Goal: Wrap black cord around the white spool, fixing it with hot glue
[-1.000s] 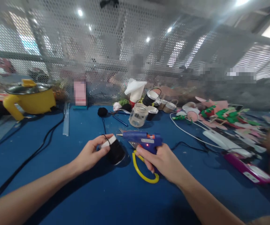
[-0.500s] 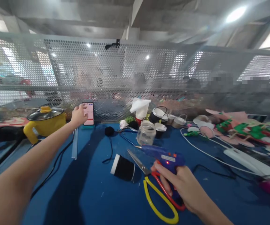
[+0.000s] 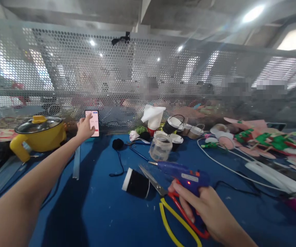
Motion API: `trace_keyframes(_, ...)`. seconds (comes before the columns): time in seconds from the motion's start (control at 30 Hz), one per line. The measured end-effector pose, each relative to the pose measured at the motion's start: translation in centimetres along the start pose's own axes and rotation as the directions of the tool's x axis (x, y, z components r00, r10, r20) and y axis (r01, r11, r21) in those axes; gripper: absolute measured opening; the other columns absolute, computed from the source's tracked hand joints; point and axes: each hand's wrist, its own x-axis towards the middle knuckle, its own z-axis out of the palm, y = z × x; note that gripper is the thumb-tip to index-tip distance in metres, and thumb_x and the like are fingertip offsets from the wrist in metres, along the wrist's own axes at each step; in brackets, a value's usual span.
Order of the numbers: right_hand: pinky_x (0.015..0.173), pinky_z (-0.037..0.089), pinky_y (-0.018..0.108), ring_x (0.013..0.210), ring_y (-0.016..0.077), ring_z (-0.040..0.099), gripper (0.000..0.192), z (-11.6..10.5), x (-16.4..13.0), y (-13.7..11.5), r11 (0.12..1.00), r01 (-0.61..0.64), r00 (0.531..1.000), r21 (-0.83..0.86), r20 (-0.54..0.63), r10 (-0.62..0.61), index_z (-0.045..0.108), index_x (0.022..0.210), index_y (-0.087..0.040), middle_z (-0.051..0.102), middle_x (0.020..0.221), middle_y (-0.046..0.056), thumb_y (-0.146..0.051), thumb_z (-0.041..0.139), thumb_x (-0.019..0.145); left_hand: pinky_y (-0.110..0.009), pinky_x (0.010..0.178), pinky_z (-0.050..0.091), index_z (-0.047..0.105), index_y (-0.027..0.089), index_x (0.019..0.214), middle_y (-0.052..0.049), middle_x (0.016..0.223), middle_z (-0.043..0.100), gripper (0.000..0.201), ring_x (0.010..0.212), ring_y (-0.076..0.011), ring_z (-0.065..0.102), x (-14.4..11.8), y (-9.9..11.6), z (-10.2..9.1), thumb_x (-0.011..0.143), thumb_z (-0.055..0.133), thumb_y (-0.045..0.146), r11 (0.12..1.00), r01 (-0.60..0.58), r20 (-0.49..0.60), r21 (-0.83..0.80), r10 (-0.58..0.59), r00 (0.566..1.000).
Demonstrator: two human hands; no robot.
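A perforated metal screen closes off the back of a blue worktop under bright ceiling lamps. The left hand reaches far forward to a phone propped upright against the screen; its fingers are loosely spread, hold nothing, and touch the lit display at its lower left edge. Just left of those fingers stands a yellow pot with a glass lid, and a clear ruler lies below the wrist.

The right hand sits near the front edge, its fingers curled tightly round the grip of a blue glue gun, whose red light glows and whose nozzle points left and away. Directly under these fingers lie scissors with red and yellow handles, the blades aimed up and left, the gun crossing above them. Just left of the blade tips, well apart from both hands, a black cup with a white rim lies on its side. A black thread runs from near it up to a black yarn ball, which sits between the phone and a clear glass jar.

Beyond the jar are more small black cups and a white paper cone. Far right of the gun, white cables and pink and green craft pieces cover the worktop.
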Motion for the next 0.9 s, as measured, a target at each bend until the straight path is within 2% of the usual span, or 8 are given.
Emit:
trace_keyframes(0.07,0.046,0.040,0.023,0.037,0.0113,0.045,0.044,-0.1,0.0,0.0,0.999,0.018,1.000,0.030,-0.025,-0.018,0.054,0.045,-0.018,0.041,0.031,-0.002,-0.050,0.048,0.075,-0.042,0.090,0.030,0.038,0.008,0.122,-0.015,0.125,0.047,0.055,0.112,-0.0316,0.038,-1.0,1.3,-0.4,0.069,0.045,0.020,0.999,0.018,0.014,-0.040,-0.018,1.000)
trace_keyframes(0.13,0.047,0.040,0.023,0.037,0.0110,0.045,0.039,-0.2,0.0,0.0,0.997,0.036,0.999,0.067,-0.042,-0.033,0.055,0.052,-0.017,0.043,0.032,-0.003,-0.048,0.050,0.074,-0.037,0.082,0.036,0.056,0.008,0.100,-0.015,0.105,0.060,0.036,0.098,-0.0289,0.050,-2.8,3.0,-0.9,0.074,0.039,0.026,0.995,0.033,0.093,-0.097,-0.024,0.995)
trace_keyframes(0.2,0.046,0.039,0.022,0.037,0.0101,0.044,0.034,-0.3,0.0,0.0,0.994,0.048,0.998,0.099,-0.033,-0.045,0.055,0.056,-0.016,0.044,0.033,-0.003,-0.045,0.052,0.075,-0.031,0.069,0.041,0.063,0.011,0.078,-0.011,0.082,0.067,0.037,0.079,-0.0248,0.057,-5.3,4.8,-1.6,0.077,0.035,0.035,0.985,0.042,0.216,-0.168,-0.005,0.976)
trace_keyframes(0.33,0.044,0.036,0.021,0.035,0.0083,0.041,0.022,-0.3,-0.2,-0.3,0.986,0.076,0.997,0.149,-0.020,-0.074,0.055,0.068,-0.016,0.044,0.034,-0.006,-0.037,0.054,0.075,-0.024,0.057,0.041,0.063,0.015,0.065,-0.004,0.067,0.067,0.051,0.065,-0.0182,0.058,-11.0,7.8,-2.7,0.077,0.031,0.052,0.950,0.068,0.440,-0.306,0.078,0.895)
trace_keyframes(0.43,0.041,0.032,0.020,0.035,0.0070,0.038,0.017,-0.4,-0.2,-0.5,0.977,0.104,0.994,0.186,-0.050,-0.096,0.053,0.063,-0.016,0.044,0.036,-0.006,-0.030,0.056,0.071,-0.023,0.050,0.035,0.062,0.014,0.068,-0.001,0.059,0.062,0.044,0.055,-0.0160,0.053,-14.5,9.3,-2.3,0.065,0.050,0.056,0.910,0.165,0.594,-0.381,0.104,0.798)
trace_keyframes(0.53,0.042,0.033,0.020,0.039,0.0067,0.040,0.021,-0.8,0.3,-0.9,0.955,0.168,0.984,0.244,-0.106,-0.146,0.050,0.052,-0.016,0.046,0.039,-0.005,-0.026,0.059,0.067,-0.023,0.047,0.032,0.058,0.013,0.068,0.001,0.055,0.057,0.040,0.051,-0.0141,0.049,-16.4,10.4,-0.8,0.058,0.059,0.053,0.828,0.319,0.611,-0.461,0.035,0.791)
trace_keyframes(0.7,0.043,0.037,0.017,0.050,0.0064,0.048,0.014,-2.6,3.8,-2.3,0.916,0.217,0.971,0.338,-0.172,-0.167,0.059,0.075,-0.014,0.061,0.066,0.000,-0.025,0.062,0.067,-0.023,0.048,0.037,0.058,0.011,0.076,-0.002,0.063,0.060,0.034,0.054,-0.0147,0.053,-17.5,11.8,0.8,0.065,0.054,0.043,0.765,0.377,0.609,-0.522,0.025,0.793)
trace_keyframes(0.9,0.039,0.038,0.016,0.037,0.0039,0.043,0.026,-4.5,10.2,-3.8,0.972,0.001,0.994,0.234,-0.106,0.024,0.051,0.060,-0.012,0.056,0.050,0.000,-0.018,0.044,0.084,-0.025,0.053,0.042,0.061,0.010,0.077,-0.003,0.064,0.065,0.028,0.058,-0.0172,0.057,-18.5,11.9,-0.5,0.062,0.057,0.033,0.747,0.342,0.613,-0.570,0.109,0.783)
